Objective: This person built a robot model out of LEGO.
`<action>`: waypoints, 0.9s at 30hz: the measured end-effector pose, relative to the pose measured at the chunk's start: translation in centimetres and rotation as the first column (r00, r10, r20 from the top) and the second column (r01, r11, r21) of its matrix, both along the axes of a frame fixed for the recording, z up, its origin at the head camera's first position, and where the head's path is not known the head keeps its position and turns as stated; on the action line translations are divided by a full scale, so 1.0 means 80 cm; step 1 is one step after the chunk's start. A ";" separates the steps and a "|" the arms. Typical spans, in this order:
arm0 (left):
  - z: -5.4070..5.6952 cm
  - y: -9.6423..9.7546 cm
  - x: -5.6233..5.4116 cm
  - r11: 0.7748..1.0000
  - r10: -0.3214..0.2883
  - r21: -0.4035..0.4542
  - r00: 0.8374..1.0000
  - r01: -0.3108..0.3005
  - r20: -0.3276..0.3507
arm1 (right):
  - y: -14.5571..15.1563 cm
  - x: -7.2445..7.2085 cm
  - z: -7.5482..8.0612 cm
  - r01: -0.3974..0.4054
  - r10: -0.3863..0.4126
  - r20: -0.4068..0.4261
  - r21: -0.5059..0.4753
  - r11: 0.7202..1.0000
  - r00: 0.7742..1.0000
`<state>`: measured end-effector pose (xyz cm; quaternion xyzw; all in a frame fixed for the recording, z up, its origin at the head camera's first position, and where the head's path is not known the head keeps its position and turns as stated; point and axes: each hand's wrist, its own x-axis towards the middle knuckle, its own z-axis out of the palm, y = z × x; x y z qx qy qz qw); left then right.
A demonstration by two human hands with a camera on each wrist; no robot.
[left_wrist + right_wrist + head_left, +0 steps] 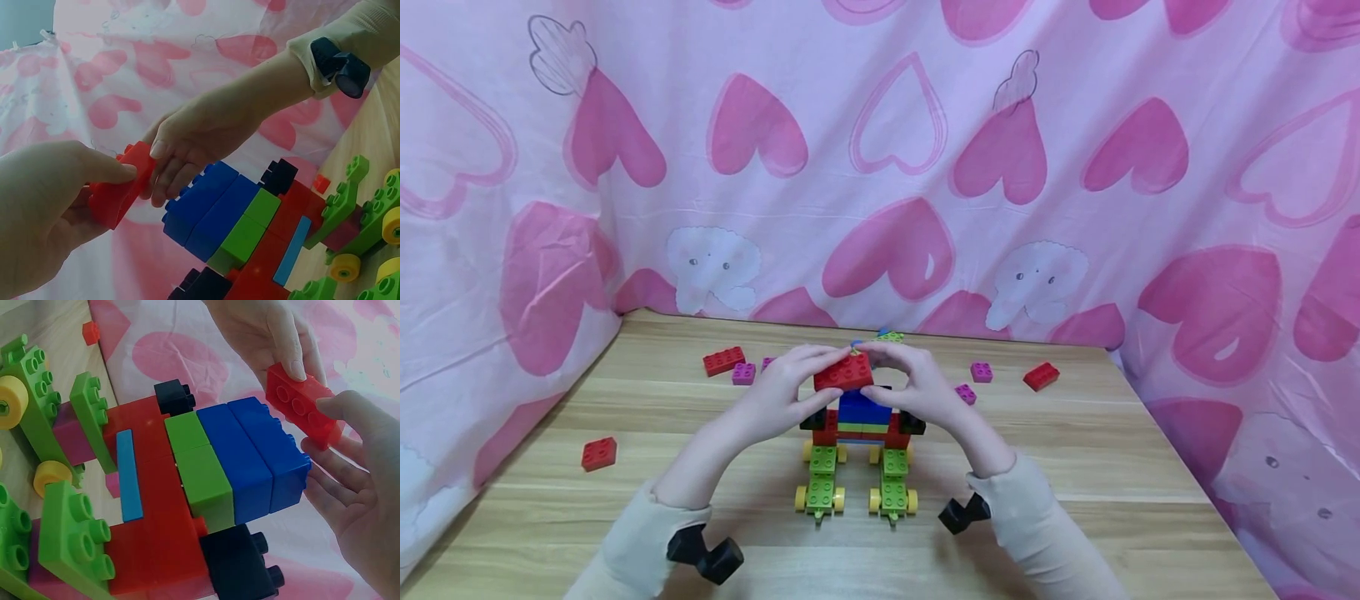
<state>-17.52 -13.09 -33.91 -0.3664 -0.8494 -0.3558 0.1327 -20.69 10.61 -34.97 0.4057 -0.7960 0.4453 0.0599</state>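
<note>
While the red brick (844, 375) is hovering just above the blue blocks (867, 408), we are watching the left hand (781, 385) and right hand (922, 382) pinching its opposite ends, thumbs and fingers closed onto it, probably for steadiness.

Two grips, left (781, 386) and right (925, 383), share one red brick (844, 372). Below the grip stands one built model (862, 428), with two blue bricks (250, 487), two black bricks (240, 565) and eight visible yellow wheels (801, 498). Loose on the bench (1090, 467), left of the grip: two red bricks (724, 362), two purple bricks (743, 374), one partly hidden. Right of it: one red brick (1041, 377), two purple bricks (981, 372).
</note>
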 end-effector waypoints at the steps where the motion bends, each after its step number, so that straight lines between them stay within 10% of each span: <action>1: 0.000 0.000 0.000 1.000 -0.003 -0.001 1.000 0.003 0.005 | 0.000 0.000 -0.001 -0.004 0.004 0.001 -0.004 1.000 1.000; 27: -0.020 -0.004 -0.013 0.998 -0.049 -0.035 0.994 0.052 0.095 | -0.001 0.003 -0.022 0.068 -0.070 0.040 0.035 0.997 0.997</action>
